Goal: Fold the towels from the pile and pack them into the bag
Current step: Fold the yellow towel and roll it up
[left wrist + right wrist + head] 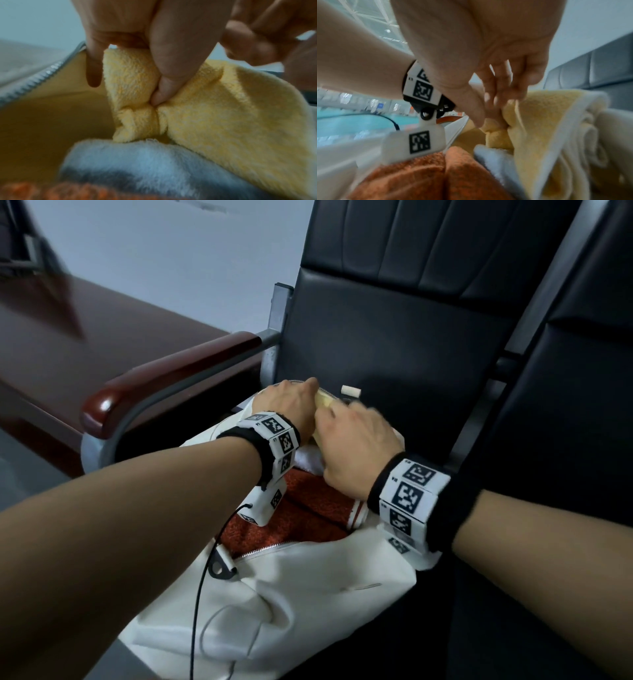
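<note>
Left hand [154, 44] pinches the yellow towel [214, 108] to tuck it into the bag's [308, 583] far end; right hand's [356, 446] grip unclear.

From the head view, both hands cover most of the yellow towel [323, 402], and the fingertips of the right hand [356, 446] are smeared by motion. The left hand [287, 402] hides the far end of the bag [308, 583] opening. The bag's near end runs off the bottom edge. The white towel [310, 462] shows only as a sliver under the wrists.
</note>
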`<action>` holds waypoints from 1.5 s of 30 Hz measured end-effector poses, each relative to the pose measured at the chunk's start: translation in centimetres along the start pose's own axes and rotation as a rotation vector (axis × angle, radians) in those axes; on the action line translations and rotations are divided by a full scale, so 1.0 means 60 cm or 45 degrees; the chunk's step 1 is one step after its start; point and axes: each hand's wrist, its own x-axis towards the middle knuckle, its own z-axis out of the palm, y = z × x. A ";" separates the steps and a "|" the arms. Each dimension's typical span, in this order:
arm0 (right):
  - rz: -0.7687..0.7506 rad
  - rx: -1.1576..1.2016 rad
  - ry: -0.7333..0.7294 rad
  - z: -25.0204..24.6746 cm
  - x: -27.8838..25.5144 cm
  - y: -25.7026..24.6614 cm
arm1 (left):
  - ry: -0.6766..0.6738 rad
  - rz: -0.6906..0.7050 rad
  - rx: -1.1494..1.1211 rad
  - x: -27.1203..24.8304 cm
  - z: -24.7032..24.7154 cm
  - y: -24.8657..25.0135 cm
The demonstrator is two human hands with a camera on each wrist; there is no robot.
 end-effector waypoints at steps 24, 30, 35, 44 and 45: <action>0.294 0.363 -0.663 0.102 0.072 0.013 | -0.056 0.243 0.345 -0.005 0.051 -0.006; 0.064 0.202 -0.772 0.072 0.041 0.034 | -0.107 0.330 0.359 0.001 0.044 0.009; -0.027 0.224 -0.704 0.062 0.023 0.042 | -0.121 0.352 0.327 0.003 0.054 0.012; -0.009 0.152 -0.467 0.068 0.008 0.046 | -0.302 0.268 0.161 0.001 0.067 0.020; 0.005 0.167 -0.362 0.068 0.008 0.047 | -0.307 0.270 0.177 0.003 0.069 0.021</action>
